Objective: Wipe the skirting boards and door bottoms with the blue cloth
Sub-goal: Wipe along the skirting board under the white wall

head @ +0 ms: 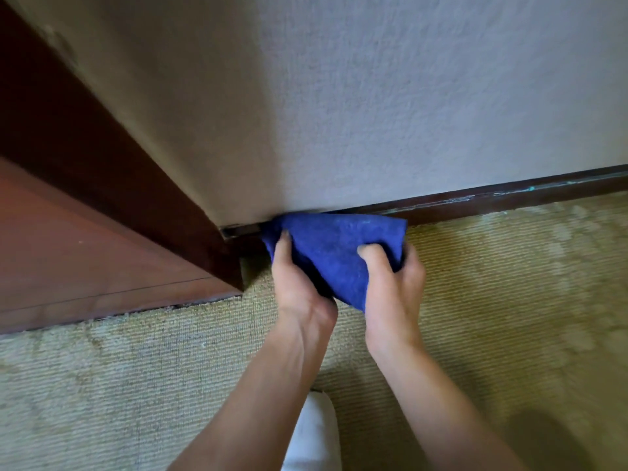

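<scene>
A blue cloth (334, 248) is pressed against the left end of the dark brown skirting board (492, 198), close to the wall corner. My left hand (299, 287) grips the cloth's left side, thumb on top. My right hand (394, 287) grips its right side with curled fingers. The cloth hides the skirting behind it. A reddish-brown wooden door (85, 253) stands at the left, its bottom edge just above the carpet.
The textured pale wall (373, 107) fills the upper view. Beige-green ribbed carpet (136, 368) covers the floor. A dark wooden door frame (112, 158) runs diagonally at the left. Something white (314, 433) shows at the bottom between my arms.
</scene>
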{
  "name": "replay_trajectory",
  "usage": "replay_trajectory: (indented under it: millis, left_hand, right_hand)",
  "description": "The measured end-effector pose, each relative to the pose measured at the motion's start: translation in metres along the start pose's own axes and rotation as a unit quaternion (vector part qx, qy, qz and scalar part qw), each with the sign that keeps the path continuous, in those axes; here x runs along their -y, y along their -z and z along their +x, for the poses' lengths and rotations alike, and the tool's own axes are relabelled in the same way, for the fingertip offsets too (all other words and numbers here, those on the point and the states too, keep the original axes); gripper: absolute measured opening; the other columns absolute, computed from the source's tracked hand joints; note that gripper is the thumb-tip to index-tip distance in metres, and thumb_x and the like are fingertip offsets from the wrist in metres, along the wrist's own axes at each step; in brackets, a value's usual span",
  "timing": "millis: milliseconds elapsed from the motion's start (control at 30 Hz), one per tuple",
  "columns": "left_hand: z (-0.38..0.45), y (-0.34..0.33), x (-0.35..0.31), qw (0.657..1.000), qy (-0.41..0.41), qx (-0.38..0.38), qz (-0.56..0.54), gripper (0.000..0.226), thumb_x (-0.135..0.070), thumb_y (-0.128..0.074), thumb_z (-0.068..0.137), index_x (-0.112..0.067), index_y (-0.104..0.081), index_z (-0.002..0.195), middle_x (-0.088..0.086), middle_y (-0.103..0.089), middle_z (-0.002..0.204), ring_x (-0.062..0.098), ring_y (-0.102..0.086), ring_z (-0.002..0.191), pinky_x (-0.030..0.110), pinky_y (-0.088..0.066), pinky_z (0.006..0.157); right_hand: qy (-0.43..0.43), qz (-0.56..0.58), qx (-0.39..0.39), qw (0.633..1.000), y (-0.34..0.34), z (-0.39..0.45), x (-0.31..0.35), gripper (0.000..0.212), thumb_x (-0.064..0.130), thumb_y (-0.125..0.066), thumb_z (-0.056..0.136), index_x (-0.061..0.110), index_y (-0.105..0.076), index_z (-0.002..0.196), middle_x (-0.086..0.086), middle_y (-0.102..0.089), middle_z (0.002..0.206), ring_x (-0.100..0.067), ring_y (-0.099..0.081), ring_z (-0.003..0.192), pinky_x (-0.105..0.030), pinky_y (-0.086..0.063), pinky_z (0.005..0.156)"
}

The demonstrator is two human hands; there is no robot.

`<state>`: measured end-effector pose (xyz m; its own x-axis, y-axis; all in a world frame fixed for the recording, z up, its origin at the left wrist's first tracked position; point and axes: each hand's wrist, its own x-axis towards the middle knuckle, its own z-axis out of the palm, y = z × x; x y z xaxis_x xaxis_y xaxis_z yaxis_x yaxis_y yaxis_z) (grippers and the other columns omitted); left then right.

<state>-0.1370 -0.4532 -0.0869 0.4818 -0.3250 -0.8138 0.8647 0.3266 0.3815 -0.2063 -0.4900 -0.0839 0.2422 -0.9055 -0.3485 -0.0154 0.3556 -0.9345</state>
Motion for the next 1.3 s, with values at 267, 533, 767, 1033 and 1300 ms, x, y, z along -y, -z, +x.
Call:
replay_trajectory:
  millis: [267,533,767,1033,1300]
  left_hand:
    - [0.019,0.036,-0.019,0.998,-0.025,0.006,-0.062,0.063,-0.059,-0.044,0.092,-0.011,-0.064,0.127,0.017,-0.07,0.122,0.033,-0.064,0.117,0.046,-0.043,0.109]
    - [0.027,0.009,0.023,0.994,0.022,-0.085,0.068,0.033,-0.046,-0.055,0.095,-0.017,-0.066,0.108,0.007,-0.073,0.102,0.023,-0.067,0.096,0.035,-0.052,0.081]
    - [0.03,0.052,-0.011,0.991,-0.075,-0.107,0.016,0.044,-0.043,-0.049,0.099,-0.017,-0.059,0.133,0.005,-0.068,0.127,0.021,-0.065,0.115,0.03,-0.052,0.08]
    - [0.036,0.006,0.014,0.986,-0.012,-0.013,0.168,0.036,-0.036,-0.066,0.092,-0.007,-0.063,0.113,0.014,-0.071,0.097,0.028,-0.068,0.069,0.028,-0.053,0.051]
    - [0.011,0.027,0.001,0.974,-0.171,-0.051,0.14,0.025,-0.028,-0.06,0.096,-0.013,-0.068,0.114,0.002,-0.075,0.104,0.019,-0.071,0.093,0.028,-0.058,0.07]
  right_hand:
    - [-0.034,-0.1,0.161,0.981,-0.024,-0.003,0.0,0.011,0.017,-0.07,0.082,0.015,-0.068,0.093,-0.002,-0.074,0.089,-0.01,-0.068,0.084,-0.03,-0.055,0.079]
    - [-0.083,-0.056,0.006,0.995,0.035,0.026,-0.009,0.006,0.011,-0.069,0.083,0.013,-0.067,0.088,0.0,-0.069,0.077,-0.013,-0.065,0.074,-0.029,-0.051,0.069]
    - [-0.171,-0.1,0.119,0.973,-0.027,0.021,-0.028,0.018,0.015,-0.071,0.084,0.003,-0.067,0.096,-0.012,-0.072,0.087,-0.02,-0.07,0.08,-0.029,-0.055,0.072]
    - [-0.162,0.053,-0.071,0.983,0.026,0.057,-0.009,0.007,0.016,-0.066,0.086,0.012,-0.062,0.082,0.001,-0.065,0.067,-0.019,-0.062,0.064,-0.021,-0.043,0.047]
    - [-0.212,0.011,0.086,0.973,0.018,0.038,-0.004,0.012,0.019,-0.066,0.085,0.009,-0.065,0.092,-0.006,-0.064,0.073,-0.021,-0.061,0.06,-0.025,-0.041,0.043]
